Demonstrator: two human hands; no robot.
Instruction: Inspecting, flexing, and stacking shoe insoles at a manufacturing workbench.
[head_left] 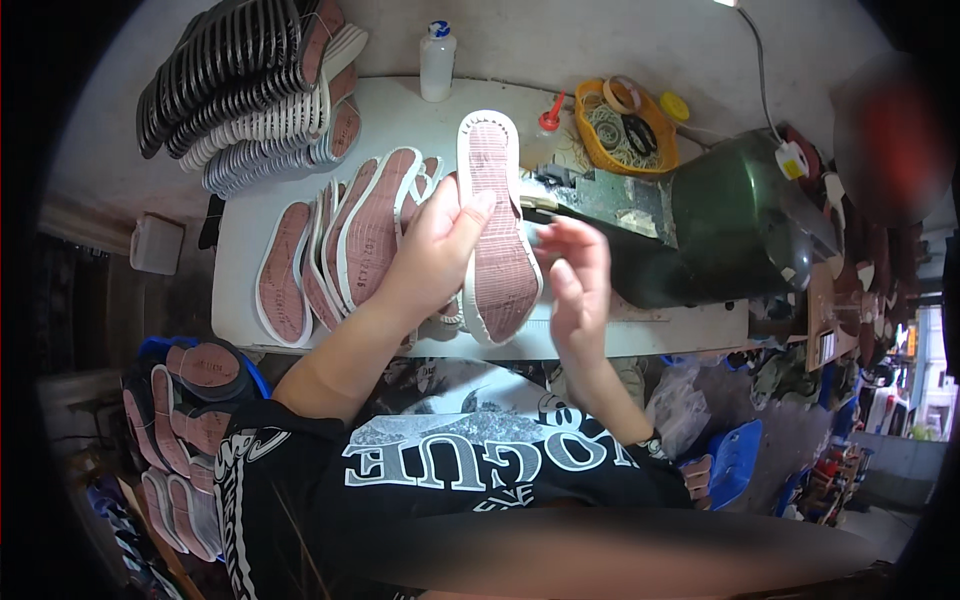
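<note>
My left hand (450, 235) grips a shoe insole (505, 270) by its narrow middle, thumb across the face. The insole stands nearly upright above the table; its reddish-brown lined side faces me, with a white rim folded around the edge and small pleats at toe and heel. Just right of it, my right hand (580, 285) is raised with fingers loosely bent and apart, holding nothing. Left of my left hand, several similar white-edged insoles (375, 240) lean together on the white table (400, 115), and another insole (285, 270) lies at their left end.
A dark green machine (730, 220) stands on the table to the right. Behind it are a yellow basket (665, 150) of cords, a red-nozzled item (549, 120) and a white bottle (437, 65). Stacked insoles (240, 75) rise at the back left. A blue crate (260, 375) holds more insoles below.
</note>
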